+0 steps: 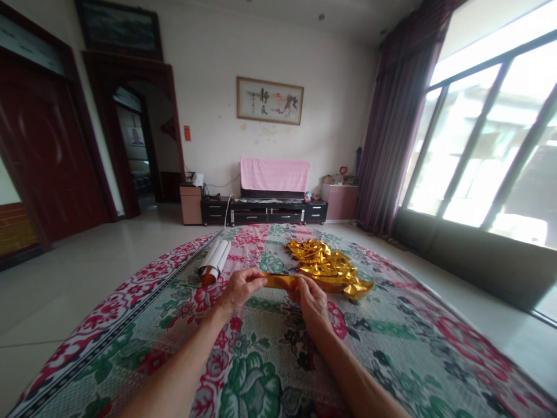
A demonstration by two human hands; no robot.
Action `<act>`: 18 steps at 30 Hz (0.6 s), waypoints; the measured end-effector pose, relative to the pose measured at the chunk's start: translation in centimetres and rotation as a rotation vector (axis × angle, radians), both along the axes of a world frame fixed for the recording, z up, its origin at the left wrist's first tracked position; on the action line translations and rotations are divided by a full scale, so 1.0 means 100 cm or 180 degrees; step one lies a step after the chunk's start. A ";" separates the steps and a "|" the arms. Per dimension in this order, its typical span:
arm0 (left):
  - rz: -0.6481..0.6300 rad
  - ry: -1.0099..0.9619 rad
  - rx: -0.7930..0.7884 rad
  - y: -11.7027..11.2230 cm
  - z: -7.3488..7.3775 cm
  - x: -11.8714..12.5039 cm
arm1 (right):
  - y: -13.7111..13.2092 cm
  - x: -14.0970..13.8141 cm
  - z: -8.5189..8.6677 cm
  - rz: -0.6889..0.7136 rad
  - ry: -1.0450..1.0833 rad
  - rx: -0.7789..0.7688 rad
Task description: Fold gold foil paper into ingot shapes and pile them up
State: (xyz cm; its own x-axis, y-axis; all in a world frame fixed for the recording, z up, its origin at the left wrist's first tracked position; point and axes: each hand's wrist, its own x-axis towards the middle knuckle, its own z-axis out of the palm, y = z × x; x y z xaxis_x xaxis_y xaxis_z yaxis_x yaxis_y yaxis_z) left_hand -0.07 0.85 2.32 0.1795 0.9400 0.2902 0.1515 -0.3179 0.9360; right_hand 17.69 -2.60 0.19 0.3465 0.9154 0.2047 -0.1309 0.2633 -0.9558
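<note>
Between my two hands a strip of shiny gold foil paper [281, 281] is stretched out level above the flowered cloth. My left hand [244, 285] pinches its left end between thumb and fingers. At the other end my right hand [311, 296] is closed on the foil, with some fingertips hidden behind it. Just beyond and to the right lies a pile of folded gold foil pieces [324, 260], with pointed ends. A roll of white sheets [216, 258] with orange-gold foil inside lies to the left of my left hand.
The flowered cloth [250, 383] covers the round surface before me. Across the tiled floor [87, 278] stands a low black TV cabinet [265, 213], with a pink cloth [275, 174] above it. Windows [478, 139] and a purple curtain [383, 122] are on the right.
</note>
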 end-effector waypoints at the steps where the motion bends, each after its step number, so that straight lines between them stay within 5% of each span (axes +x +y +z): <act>1: 0.0011 0.0016 0.0046 0.001 -0.001 0.000 | 0.000 0.000 0.000 -0.0008 0.0026 -0.0026; 18: -0.0166 -0.0326 -0.0054 0.007 -0.009 -0.001 | -0.002 -0.001 0.003 -0.0093 -0.0101 -0.0025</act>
State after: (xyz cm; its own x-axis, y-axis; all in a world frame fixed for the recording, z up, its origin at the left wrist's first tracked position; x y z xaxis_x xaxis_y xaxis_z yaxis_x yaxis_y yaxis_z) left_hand -0.13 1.58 1.40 0.1986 0.9350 0.2937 0.0384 -0.3069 0.9510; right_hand 17.57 -2.77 0.47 0.3666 0.9066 0.2090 -0.0928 0.2592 -0.9614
